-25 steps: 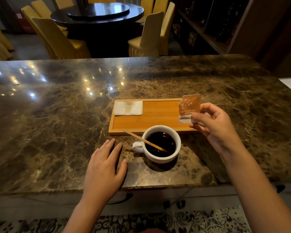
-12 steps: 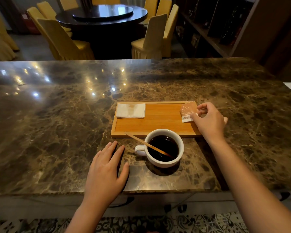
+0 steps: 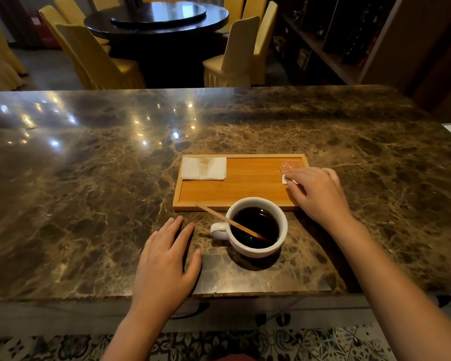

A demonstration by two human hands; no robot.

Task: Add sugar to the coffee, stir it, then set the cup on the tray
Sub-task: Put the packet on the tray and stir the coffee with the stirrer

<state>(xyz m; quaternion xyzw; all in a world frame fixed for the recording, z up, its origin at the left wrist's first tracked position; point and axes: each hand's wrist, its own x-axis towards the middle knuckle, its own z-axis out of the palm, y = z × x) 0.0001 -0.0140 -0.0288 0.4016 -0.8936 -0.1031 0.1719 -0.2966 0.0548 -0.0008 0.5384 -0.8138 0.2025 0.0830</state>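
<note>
A white cup (image 3: 255, 246) of black coffee stands on the marble counter just in front of the wooden tray (image 3: 245, 188), handle to the left. A thin wooden stirrer (image 3: 219, 217) leans in the coffee, its free end pointing up-left. An orange sugar packet (image 3: 289, 165) lies flat in the tray's right far corner. My right hand (image 3: 318, 194) rests on the tray's right end with fingertips pinching the packet's near edge. My left hand (image 3: 167, 259) lies flat on the counter, fingers apart, left of the cup and not touching it.
A folded white napkin (image 3: 203, 168) with a brown stain lies at the tray's left end. The counter's near edge (image 3: 219, 293) runs just below my left hand. Beyond the counter are a dark round table (image 3: 156, 19), yellow chairs (image 3: 97, 56) and shelving (image 3: 331, 37) on the right.
My right hand has lowered the sugar packet from the air down onto the tray's right far corner. My left hand, the cup and the stirrer have stayed put.
</note>
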